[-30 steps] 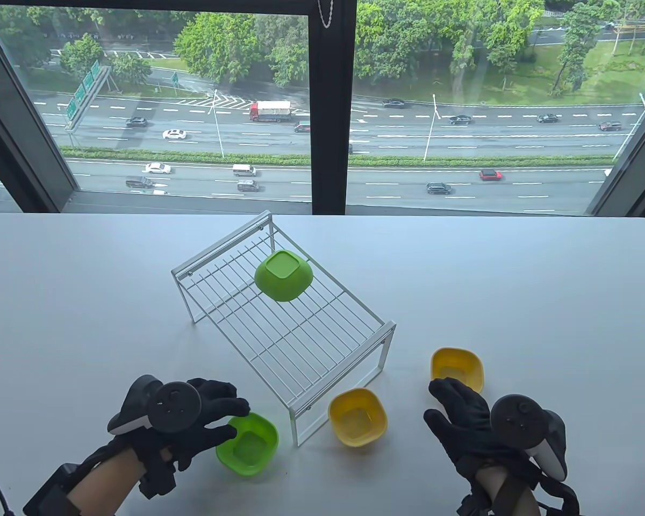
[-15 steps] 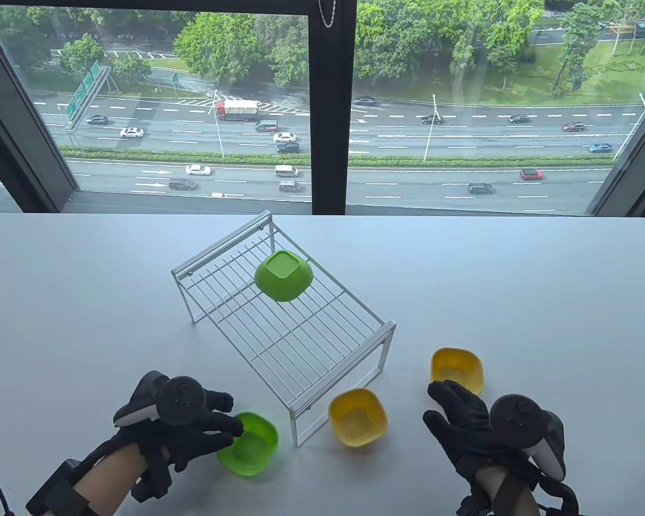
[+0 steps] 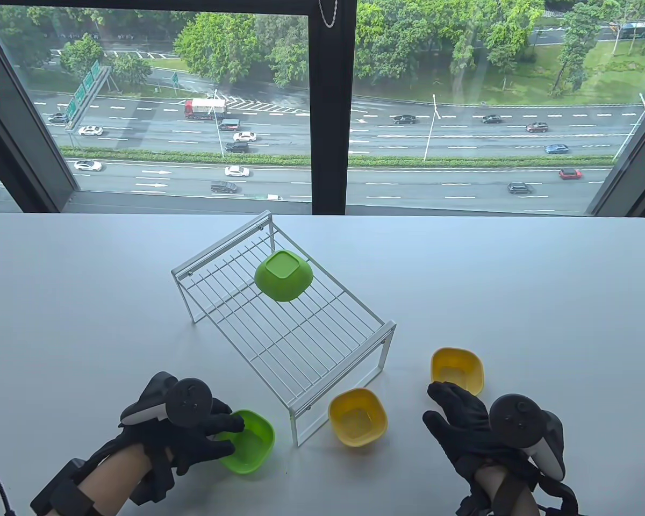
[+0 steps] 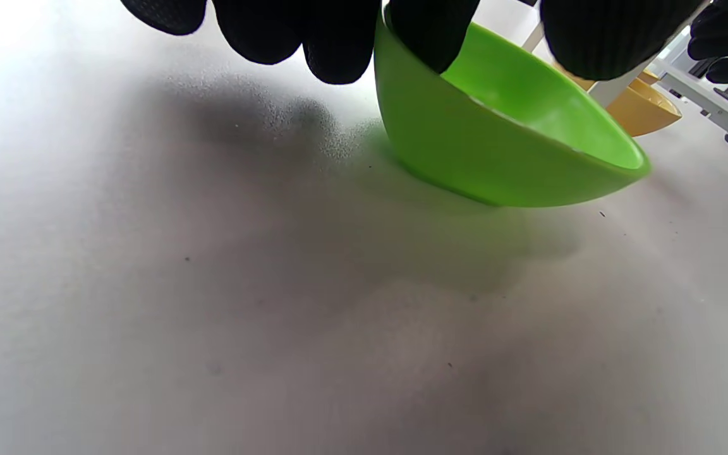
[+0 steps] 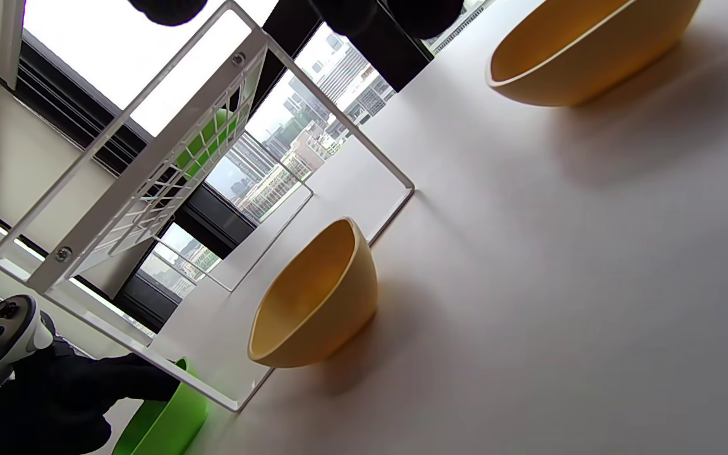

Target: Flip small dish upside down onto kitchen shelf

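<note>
A small green dish (image 3: 252,443) sits open side up on the table by the shelf's near corner. My left hand (image 3: 227,431) pinches its left rim, one finger inside and the others outside. In the left wrist view the dish (image 4: 497,158) is tilted, with its gripped side raised. The white wire shelf (image 3: 301,344) stands mid-table with another green dish (image 3: 283,275) upside down on it. My right hand (image 3: 454,411) rests open on the table and holds nothing.
Two yellow dishes stand open side up, one (image 3: 357,418) by the shelf's near leg and one (image 3: 458,368) just beyond my right fingers. The right wrist view shows both (image 5: 320,297) (image 5: 585,50) and the shelf frame (image 5: 149,158).
My left hand has slid right and closed on the green dish's rim, and the dish has tipped slightly. The right hand has not moved.
</note>
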The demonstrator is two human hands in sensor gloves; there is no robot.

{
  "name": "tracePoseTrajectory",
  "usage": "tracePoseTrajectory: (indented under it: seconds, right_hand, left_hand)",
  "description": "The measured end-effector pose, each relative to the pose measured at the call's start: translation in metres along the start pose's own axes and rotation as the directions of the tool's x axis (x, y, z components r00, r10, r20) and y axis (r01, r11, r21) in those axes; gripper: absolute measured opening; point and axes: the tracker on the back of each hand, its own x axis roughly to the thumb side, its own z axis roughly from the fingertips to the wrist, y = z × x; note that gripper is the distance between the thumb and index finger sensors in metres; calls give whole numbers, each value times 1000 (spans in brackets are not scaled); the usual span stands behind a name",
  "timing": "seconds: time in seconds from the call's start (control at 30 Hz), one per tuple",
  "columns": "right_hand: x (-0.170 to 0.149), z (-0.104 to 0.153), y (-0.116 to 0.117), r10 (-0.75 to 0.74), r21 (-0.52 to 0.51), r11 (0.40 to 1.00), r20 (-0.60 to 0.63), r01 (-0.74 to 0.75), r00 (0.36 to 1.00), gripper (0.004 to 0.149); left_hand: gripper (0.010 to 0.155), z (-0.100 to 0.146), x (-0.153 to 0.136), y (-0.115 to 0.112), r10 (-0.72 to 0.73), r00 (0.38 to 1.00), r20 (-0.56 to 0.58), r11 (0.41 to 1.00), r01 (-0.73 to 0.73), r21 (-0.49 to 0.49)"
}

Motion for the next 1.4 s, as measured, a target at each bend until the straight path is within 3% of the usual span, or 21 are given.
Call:
tracePoseTrajectory:
  seconds: [0.27,0.57,0.73,0.9,1.1,1.4]
  right_hand:
    - [-3,2,-1,-17,-10,1000,-22,17,1000,76]
    - [-5,2,-1,-21,-1,1000,-39,21,999,77]
    - [-5,2,-1,-21,-1,1000,-38,21,999,77]
    - [-6,2,-1,-20,-3,1000,-35,20,999,77]
    - [-6,2,-1,-19,-3,1000,-33,19,999,77]
    - [-6,2,0,-22,9,1000,-41,22,999,78]
  left_hand:
    - [90,4,15,4,-158,986,51,987,157,20]
    - [95,11,14,10,-204,978,31,979,203,29]
    - [89,13,14,14,-218,976,16,975,217,54]
    - [76,19,17,21,-297,955,-13,939,294,180]
    - [59,26,13,26,-276,961,-25,929,274,247]
    - [57,36,10,32,-276,959,-65,918,283,278]
